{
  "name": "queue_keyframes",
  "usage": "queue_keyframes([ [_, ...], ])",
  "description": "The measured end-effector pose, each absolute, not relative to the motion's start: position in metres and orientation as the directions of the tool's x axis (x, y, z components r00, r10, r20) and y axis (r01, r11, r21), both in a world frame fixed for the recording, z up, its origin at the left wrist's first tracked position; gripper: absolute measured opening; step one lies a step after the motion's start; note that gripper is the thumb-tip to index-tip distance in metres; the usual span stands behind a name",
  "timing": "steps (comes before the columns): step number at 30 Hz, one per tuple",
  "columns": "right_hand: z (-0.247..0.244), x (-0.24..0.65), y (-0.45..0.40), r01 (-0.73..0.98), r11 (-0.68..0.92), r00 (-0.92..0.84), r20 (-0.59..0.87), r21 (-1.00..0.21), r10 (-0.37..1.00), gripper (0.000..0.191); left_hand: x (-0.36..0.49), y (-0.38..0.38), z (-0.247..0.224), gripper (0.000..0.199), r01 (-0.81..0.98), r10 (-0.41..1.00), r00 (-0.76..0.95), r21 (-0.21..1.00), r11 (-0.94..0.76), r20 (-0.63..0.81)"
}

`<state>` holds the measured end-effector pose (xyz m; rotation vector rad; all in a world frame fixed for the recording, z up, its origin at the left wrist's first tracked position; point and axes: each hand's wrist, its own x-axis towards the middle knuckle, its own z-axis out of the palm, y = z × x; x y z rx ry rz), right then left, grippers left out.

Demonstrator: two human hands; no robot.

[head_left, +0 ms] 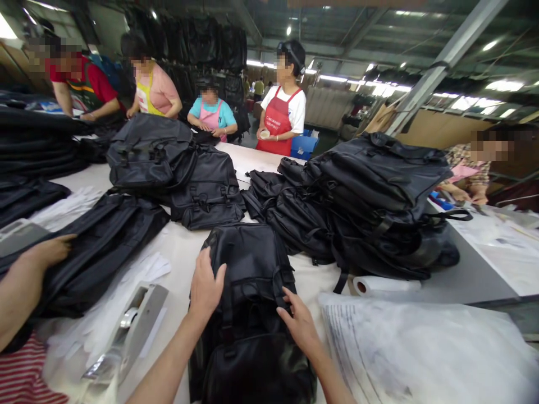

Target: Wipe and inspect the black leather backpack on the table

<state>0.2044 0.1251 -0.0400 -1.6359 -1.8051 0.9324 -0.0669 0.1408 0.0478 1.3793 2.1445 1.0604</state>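
A black backpack (246,252) lies flat on the white table before me, its front pocket toward me and its top end pointing away. My left hand (206,286) rests against the backpack's upper left side, thumb and fingers apart. On the other side, my right hand (300,322) is at the right edge near a side strap, with its thumb and fingers spread. Neither hand is closed around anything that I can see. The backpack's lower end runs out of the bottom of the view.
Piled black backpacks (374,174) stand at right, more (155,151) at back left. A tape dispenser (141,322) sits left, a white roll (387,285) and plastic bags (425,348) right. A co-worker's hand (53,251) touches another black bag (101,241). Several people work beyond.
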Motion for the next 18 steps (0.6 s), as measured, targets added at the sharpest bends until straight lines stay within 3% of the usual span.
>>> queue_keyframes([
  [2, -0.041, 0.205, 0.122, 0.596, 0.104, -0.187, -0.013, -0.796, 0.982, 0.043, -0.053, 0.126, 0.042, 0.055, 0.853, 0.920, -0.234, 0.520, 0.040, 0.314],
  [3, -0.043, 0.206, 0.119, 0.592, 0.138, -0.211, 0.012, -0.794, 0.977, 0.039, -0.044, 0.118, 0.035, 0.055, 0.907, 0.948, -0.071, 0.415, -0.067, 0.309],
  [5, -0.046, 0.207, 0.115, 0.606, 0.179, -0.234, 0.041, -0.775, 0.971, 0.035, -0.027, 0.100, 0.014, 0.057, 0.902, 0.954, 0.276, 0.313, -0.298, 0.116],
  [7, -0.047, 0.207, 0.113, 0.625, 0.175, -0.224, 0.039, -0.760, 0.974, 0.033, -0.014, 0.085, -0.010, 0.056, 0.834, 0.865, 0.494, 0.327, -0.445, -0.083],
  [10, -0.037, 0.209, 0.111, 0.628, 0.155, -0.196, 0.038, -0.763, 0.980, 0.027, -0.008, 0.068, -0.030, 0.044, 0.772, 0.791, 0.594, 0.375, -0.512, -0.143],
  [14, -0.029, 0.210, 0.103, 0.633, 0.163, -0.174, 0.066, -0.757, 0.983, 0.026, -0.009, 0.060, -0.025, 0.049, 0.690, 0.702, 0.687, 0.469, -0.551, -0.186],
  [18, -0.051, 0.217, 0.095, 0.678, 0.186, -0.219, 0.046, -0.711, 0.975, 0.025, 0.002, 0.069, -0.016, 0.048, 0.772, 0.713, 0.611, 0.459, -0.440, -0.344],
])
